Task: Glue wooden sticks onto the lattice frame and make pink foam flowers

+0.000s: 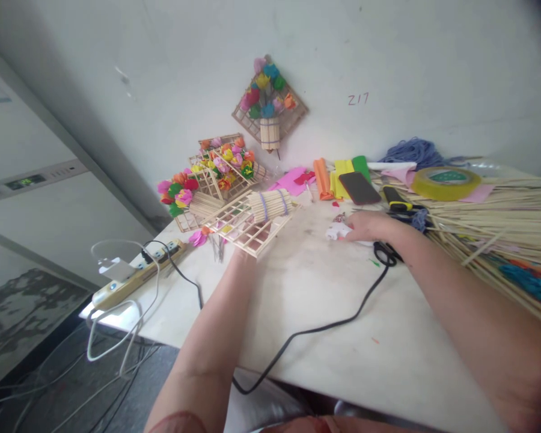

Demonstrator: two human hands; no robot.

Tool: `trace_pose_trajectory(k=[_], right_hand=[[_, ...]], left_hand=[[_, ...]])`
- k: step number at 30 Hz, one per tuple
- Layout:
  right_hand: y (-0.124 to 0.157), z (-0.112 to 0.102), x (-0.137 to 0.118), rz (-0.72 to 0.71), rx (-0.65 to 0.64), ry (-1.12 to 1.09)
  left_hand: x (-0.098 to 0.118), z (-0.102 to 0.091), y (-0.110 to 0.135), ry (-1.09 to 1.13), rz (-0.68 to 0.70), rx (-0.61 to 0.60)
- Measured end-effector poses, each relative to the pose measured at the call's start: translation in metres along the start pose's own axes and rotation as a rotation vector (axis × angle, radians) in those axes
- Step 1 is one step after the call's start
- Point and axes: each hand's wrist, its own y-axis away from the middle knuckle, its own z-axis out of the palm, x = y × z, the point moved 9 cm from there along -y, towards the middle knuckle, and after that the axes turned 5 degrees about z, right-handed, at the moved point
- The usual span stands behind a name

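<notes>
My left hand (255, 231) is closed around a lattice panel (234, 224) of thin wooden sticks, seen partly through its openings. A small stick vase (270, 205) bound with two purple cords sits on this panel. Over the right side of the table, my right hand (367, 227) is closed on a white tool, apparently a glue gun (338, 231), mostly covered by the fingers. A black cord (327, 328) runs from near that hand toward the table's front edge. Loose paper flowers (199, 237) lie left of the panel.
Finished flower panels (225, 165) pile up behind my left hand; another panel (270, 105) hangs on the wall. A phone (359, 187), yellow tape roll (446, 182), purple cord bundle (409, 151) and wooden sticks (491, 216) lie right. A power strip (139, 273) edges the left.
</notes>
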Motion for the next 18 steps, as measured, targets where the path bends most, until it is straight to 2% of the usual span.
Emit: trace_pose_trajectory(k=[5,9,12,14,18], right_hand=[[0.001,-0.012,0.014,0.096,0.028,-0.145],[0.009,-0.042,0.016,0.118,0.25,-0.195],[0.022,-0.06,0.017,0.137,0.397,-0.374],[0.031,-0.066,0.011,0.064,0.429,-0.612],[0.047,-0.075,-0.009,-0.228,0.345,-1.108]], left_hand=[[0.0,0.006,-0.002,0.059,-0.027,-0.032],[0.003,0.008,0.0,0.022,-0.025,-0.024],[0.01,0.012,-0.001,0.039,0.037,-0.08],[0.017,0.014,-0.003,0.018,0.093,-0.145],[0.026,0.015,-0.009,-0.232,0.194,-0.214]])
